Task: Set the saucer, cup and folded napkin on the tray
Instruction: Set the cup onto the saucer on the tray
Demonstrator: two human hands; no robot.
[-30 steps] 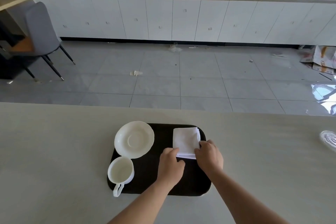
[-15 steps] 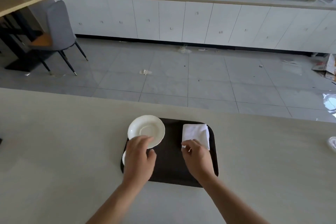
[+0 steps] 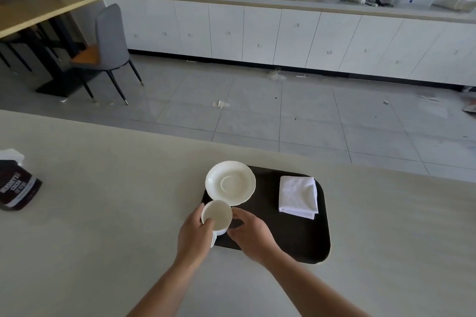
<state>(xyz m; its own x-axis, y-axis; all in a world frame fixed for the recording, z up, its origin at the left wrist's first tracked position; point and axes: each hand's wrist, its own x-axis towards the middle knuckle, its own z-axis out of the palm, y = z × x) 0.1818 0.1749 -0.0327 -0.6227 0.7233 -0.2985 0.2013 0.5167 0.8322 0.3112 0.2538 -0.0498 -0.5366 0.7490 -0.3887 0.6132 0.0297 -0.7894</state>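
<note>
A black tray lies on the pale counter. An empty white saucer rests on its far left corner, overhanging the rim a little. The folded white napkin lies on the tray's far right part. The white cup stands upright at the tray's near left edge, just in front of the saucer. My left hand grips the cup from the left, thumb on its rim. My right hand touches the cup's right side, its fingers curved around it.
A dark brown Hershey's container sits on the counter at the far left. Beyond the counter's far edge are grey floor tiles, a grey chair and white cabinets.
My right hand left the napkin and came over to the cup. My left hand went from the saucer's edge onto the cup. The view has swung to the left.
</note>
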